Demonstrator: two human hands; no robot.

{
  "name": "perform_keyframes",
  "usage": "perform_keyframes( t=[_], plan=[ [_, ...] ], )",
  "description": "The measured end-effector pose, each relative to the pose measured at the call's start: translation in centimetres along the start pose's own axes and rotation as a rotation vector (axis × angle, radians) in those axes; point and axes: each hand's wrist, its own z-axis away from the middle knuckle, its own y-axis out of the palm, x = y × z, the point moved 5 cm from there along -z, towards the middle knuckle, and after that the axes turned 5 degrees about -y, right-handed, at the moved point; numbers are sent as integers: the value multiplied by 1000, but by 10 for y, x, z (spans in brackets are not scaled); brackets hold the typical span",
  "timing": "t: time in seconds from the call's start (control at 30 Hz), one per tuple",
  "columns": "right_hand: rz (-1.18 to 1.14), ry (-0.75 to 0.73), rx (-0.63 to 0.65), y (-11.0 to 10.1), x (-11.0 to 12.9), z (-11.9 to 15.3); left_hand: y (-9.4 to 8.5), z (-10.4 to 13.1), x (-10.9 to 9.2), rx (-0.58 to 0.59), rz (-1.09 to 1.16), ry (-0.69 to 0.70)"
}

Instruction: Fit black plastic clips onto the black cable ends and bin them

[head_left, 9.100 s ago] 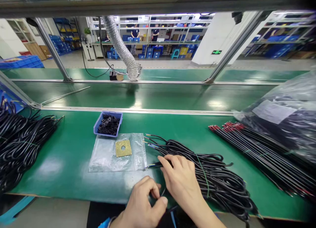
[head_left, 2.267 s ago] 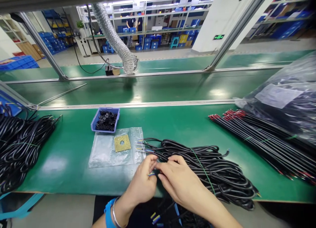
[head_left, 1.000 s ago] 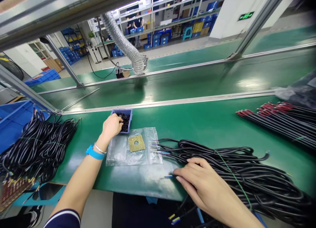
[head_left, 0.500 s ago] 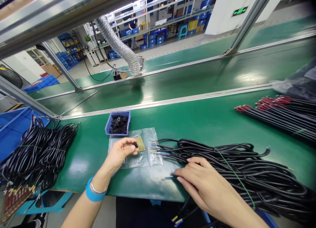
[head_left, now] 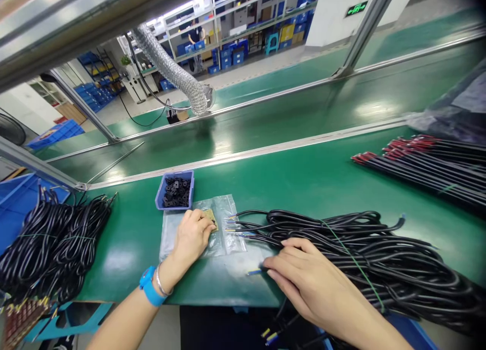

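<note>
My right hand (head_left: 299, 274) pinches one black cable near its end; the stripped blue and yellow wires (head_left: 255, 272) stick out to the left of the fingertips. My left hand (head_left: 194, 233), back upward, has its fingers curled down at a small yellowish pad (head_left: 210, 219) on a clear plastic bag (head_left: 230, 238). A bit of a small black part shows by the fingertips, mostly hidden by them. Beside my right hand lies a bundle of black cables (head_left: 357, 238) tied with green string. A blue bin (head_left: 160, 193) of small black parts stands behind my left hand.
More coiled black cables (head_left: 41, 249) lie at the left, next to a blue crate (head_left: 15, 193). Straight black cables with red ends (head_left: 429, 163) lie at the right. Beyond the green bench, a metal rail (head_left: 246, 150), a silver duct (head_left: 170, 67) and a distant person appear.
My left hand has turned over, back upward, and moved down onto the yellowish pad with the small black part. My right hand keeps its cable. The whole view has shifted slightly.
</note>
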Motion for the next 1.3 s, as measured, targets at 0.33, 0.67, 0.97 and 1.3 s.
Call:
perform_keyframes(
  t=[0.33,0.67,0.97,1.3],
  plan=[
    [-28,-21,-49,-5,-1,0,-13,10,-7,-70,166,-103],
    [-72,37,-136,-10,-8,0,60,70,-60,148,1427,-779],
    [-47,14,-145,-13,-2,-5,64,73,-54,119,1430,-693],
    [-46,18,-154,-12,-3,-2,59,78,-46,12,1153,-589]
  ],
)
